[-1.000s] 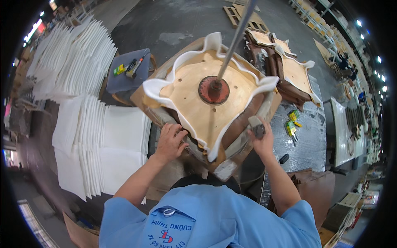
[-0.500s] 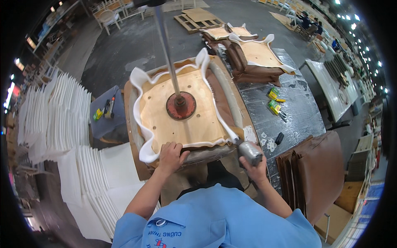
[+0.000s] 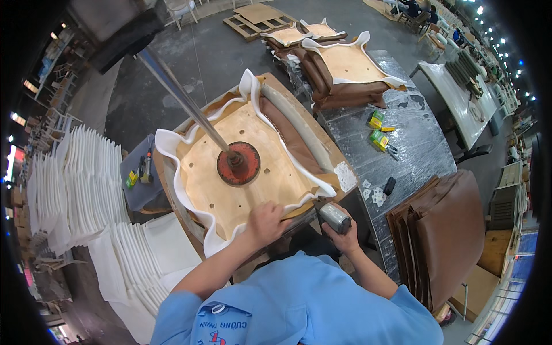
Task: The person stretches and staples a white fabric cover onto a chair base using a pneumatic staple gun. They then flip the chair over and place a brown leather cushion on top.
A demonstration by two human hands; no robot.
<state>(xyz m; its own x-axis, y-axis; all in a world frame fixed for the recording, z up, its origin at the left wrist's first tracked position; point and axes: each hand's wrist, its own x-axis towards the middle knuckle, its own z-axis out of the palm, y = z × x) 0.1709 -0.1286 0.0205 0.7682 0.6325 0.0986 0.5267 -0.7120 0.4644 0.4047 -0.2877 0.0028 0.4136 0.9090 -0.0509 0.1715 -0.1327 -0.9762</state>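
Observation:
A plywood seat panel (image 3: 230, 155) lies underside up before me, edged with white padding (image 3: 175, 172) and brown leather (image 3: 287, 132). A red round press foot (image 3: 244, 172) on a metal rod bears down on its middle. My right hand (image 3: 344, 234) grips a staple gun (image 3: 334, 218) with a grey, tape-like covering, its nose by the panel's near right corner. At the near edge, my left hand (image 3: 267, 223) lies over the border with bent fingers. Motion blurs them, so whether they pinch the cover does not show.
Brown leather sheets (image 3: 443, 230) are stacked at right. A dark table (image 3: 402, 138) carries small green-yellow boxes (image 3: 378, 138) and a padded leather seat (image 3: 351, 63). White padding sheets (image 3: 80, 178) pile up at left, near a blue-grey surface (image 3: 135, 178) with a tool.
My left hand has slid right along the near edge, toward the staple gun. The panel and press foot look turned and shifted left and down, partly because the view has moved.

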